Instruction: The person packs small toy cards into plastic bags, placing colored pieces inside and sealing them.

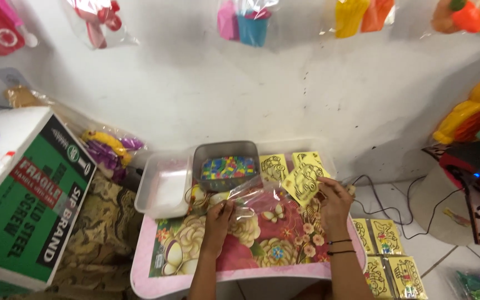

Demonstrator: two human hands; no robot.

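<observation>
My left hand (218, 218) pinches the near edge of a clear plastic bag (254, 194) that lies on a small pink table with a flower print (234, 255). My right hand (333, 201) holds a yellow card with a black line drawing (303, 180) at the bag's right end, tilted over the tabletop. Another yellow card (274, 166) lies just behind, beside a grey tub of small coloured pieces (228, 166).
A clear empty tray (162, 189) sits left of the tub. A green and white cardboard box (26, 200) stands at the left. More yellow cards (387, 255) lie on the tiled floor at the right. Bagged toys hang on the white wall (251, 22).
</observation>
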